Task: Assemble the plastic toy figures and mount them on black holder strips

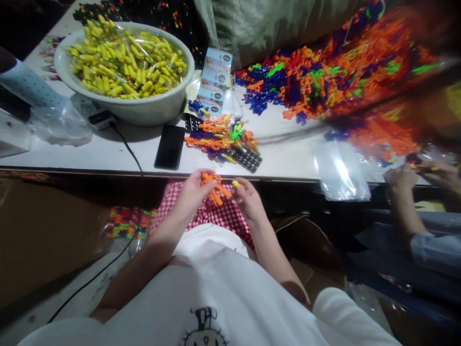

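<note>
Over my lap, just off the table's front edge, my left hand [196, 190] is closed around an orange plastic figure [216, 188] with thin limbs. My right hand [248, 198] pinches a small yellow piece [236, 184] between thumb and fingers, a short gap to the right of the figure. Ahead of both hands lies a small heap of orange, blue and green figures [219, 137], some with yellow pieces among them. A black phone [169, 147] rests to the left of that heap.
A white bowl [126, 108] full of yellow pieces stands at the back left. A large pile of coloured figures [324, 81] covers the back right. Clear plastic bags [340, 170] overhang the front edge. At far right are a co-worker's hands [403, 180]. A black cable [127, 146] crosses the edge.
</note>
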Demonstrator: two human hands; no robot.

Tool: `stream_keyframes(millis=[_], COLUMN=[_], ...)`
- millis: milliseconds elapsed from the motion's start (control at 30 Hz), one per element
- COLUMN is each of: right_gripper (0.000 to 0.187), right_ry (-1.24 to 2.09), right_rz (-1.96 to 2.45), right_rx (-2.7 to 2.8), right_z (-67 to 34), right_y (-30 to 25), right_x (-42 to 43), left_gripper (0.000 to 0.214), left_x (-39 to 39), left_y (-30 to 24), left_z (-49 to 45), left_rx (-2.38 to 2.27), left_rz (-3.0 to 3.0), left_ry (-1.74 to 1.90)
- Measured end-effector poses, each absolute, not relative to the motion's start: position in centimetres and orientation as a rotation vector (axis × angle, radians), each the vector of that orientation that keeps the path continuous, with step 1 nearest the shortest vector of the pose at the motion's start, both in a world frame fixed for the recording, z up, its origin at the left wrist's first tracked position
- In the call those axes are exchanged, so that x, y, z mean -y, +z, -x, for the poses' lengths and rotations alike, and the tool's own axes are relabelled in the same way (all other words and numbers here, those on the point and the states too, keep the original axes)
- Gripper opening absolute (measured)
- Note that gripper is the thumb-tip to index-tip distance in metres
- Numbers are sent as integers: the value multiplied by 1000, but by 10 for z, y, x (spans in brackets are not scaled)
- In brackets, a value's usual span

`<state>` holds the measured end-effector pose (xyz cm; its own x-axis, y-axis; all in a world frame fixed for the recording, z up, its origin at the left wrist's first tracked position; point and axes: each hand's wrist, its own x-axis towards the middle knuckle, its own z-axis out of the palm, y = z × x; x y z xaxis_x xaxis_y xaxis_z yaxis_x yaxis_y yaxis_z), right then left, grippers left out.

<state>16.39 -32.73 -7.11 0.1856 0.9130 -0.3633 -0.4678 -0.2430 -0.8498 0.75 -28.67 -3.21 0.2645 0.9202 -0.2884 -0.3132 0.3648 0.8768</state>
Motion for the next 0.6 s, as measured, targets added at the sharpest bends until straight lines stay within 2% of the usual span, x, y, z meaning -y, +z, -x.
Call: stream_keyframes(millis=[600], right_gripper=[43], right_ry=[1539], right_rz=[1167], right_rx=[587], right_z=[-148], right_y=[-64], right_x=[328], left_gripper=[34], left_x=[287], left_y=[-43], left_z=[-13], left_rx=[-948], left_rz=[-633], left_ry=[1024])
